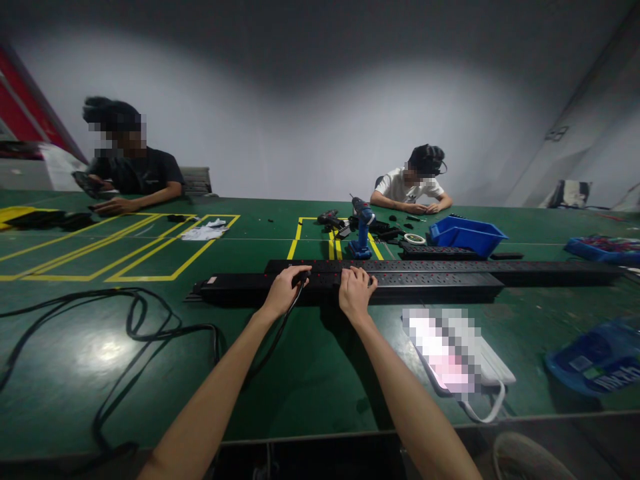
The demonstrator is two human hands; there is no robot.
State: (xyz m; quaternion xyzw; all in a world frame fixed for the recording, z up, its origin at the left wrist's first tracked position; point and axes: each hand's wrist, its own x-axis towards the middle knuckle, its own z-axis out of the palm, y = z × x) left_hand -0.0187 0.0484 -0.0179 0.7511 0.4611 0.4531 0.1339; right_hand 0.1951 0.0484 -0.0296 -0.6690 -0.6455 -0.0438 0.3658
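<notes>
A long black power strip [430, 288] with rows of sockets lies across the green table in front of me. Behind it runs a second black power strip [545, 271], reaching further right. My left hand [281, 293] is closed around the black plug [303, 275] of a cable, at the upper face of the strips. From this plug the black cable [281, 328] hangs down toward the table's near side. My right hand [354, 293] grips the front strip near its middle, fingers curled over the top; whether anything small is under them is hidden.
A blue cordless drill [361, 230] stands behind the strips, beside a blue bin [465, 235]. Looped black cable [145, 327] lies left. A lit phone [440, 353] and a blue bottle [597, 360] are at right. Two people [135, 170] sit across the table.
</notes>
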